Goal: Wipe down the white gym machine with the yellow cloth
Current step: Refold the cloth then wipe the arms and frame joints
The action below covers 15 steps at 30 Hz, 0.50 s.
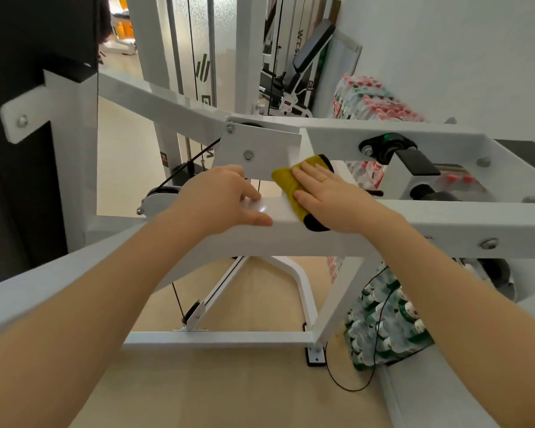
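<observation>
Right hand (pixel 322 193), fingers flat, presses a yellow black-edged cloth (pixel 286 183) on the white steel gym-machine beam (pixel 445 220); at its nine o'clock, left hand (pixel 226 196) rests loosely open, holding nothing.

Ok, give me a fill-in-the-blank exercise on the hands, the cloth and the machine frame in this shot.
1. The right hand presses the yellow cloth flat with ____ fingers.
2. The left hand rests on the white beam to the ____ of the cloth.
3. A ____ shows on one finger of the right hand.
4. Packs of ____ sit on the floor under the frame.

Missing words: straight; left; ring; bottles
</observation>
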Available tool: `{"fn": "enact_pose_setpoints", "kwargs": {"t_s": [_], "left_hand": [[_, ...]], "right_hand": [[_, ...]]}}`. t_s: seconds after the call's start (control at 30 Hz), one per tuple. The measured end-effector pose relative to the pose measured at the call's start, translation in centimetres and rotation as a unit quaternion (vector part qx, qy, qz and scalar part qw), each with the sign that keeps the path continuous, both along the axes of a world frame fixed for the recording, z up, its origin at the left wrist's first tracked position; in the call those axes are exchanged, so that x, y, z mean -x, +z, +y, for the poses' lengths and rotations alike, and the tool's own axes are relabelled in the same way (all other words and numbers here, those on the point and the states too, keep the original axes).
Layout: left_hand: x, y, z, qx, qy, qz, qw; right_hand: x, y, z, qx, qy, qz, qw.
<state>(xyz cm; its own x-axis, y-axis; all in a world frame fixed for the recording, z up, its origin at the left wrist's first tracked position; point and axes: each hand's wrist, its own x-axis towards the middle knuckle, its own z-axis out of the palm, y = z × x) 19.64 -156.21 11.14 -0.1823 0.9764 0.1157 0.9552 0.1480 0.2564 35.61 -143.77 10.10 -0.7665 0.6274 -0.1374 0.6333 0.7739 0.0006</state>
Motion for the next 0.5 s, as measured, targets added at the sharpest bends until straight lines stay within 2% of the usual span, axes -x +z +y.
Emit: {"fn": "enact_pose_setpoints", "kwargs": {"t_s": [0.07, 0.27, 0.4, 0.5], "left_hand": [[0.0, 0.2, 0.0, 0.004, -0.005, 0.006, 1.0], [-0.2, 0.1, 0.2, -0.018, 0.003, -0.02, 1.0], [0.3, 1.1, 1.8, 0.014, -0.002, 0.056, 0.998], [1.2, 1.5, 4.1, 0.012, -0.026, 0.081, 0.996]], "right_hand": [[0.7, 0.1, 1.4, -0.016, 0.017, 0.002, 1.0], [3.3, 0.6, 4.1, 0.034, -0.061, 0.061, 0.996], [2.2, -0.4, 4.1, 0.044, -0.03, 0.065, 0.997], [1.6, -0.9, 4.0, 0.078, -0.044, 0.109, 0.99]]}}
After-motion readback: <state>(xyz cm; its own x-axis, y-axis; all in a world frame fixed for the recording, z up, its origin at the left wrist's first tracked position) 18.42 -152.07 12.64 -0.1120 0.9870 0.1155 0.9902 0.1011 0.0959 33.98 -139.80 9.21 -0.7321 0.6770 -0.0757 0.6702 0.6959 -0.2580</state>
